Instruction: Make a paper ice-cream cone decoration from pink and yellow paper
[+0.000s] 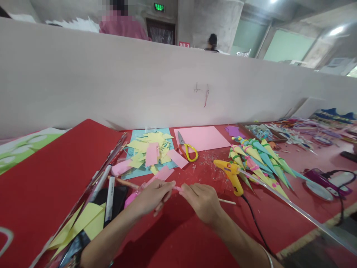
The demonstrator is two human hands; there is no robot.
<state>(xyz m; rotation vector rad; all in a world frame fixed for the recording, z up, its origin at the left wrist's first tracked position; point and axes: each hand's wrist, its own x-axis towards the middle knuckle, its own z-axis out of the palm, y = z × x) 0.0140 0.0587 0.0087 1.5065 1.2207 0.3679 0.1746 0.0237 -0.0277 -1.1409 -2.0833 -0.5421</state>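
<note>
Between my two hands a small strip of pink paper (pixel 177 188) shows, which looks rolled or folded narrow. My left hand (pixel 156 196) pinches one end of it with the fingertips. My right hand (pixel 203 201) is closed on the other end. Past the right hand a thin pale stick (pixel 227 201) sticks out; whether I hold it or it lies on the table is hidden. Just beyond the left hand are pink paper pieces (pixel 163 175) and a bright pink item (pixel 131 199), partly covered by the forearm.
Yellow paper pieces (pixel 136 146) lie piled on a blue sheet (pixel 139 172). Scissors (pixel 189 150) rest by a pink sheet (pixel 212 137). A yellow glue gun (pixel 231 175) with a long glue stick and cord lies right, beside several paper cones (pixel 262 160). A white wall (pixel 139 82) stands behind.
</note>
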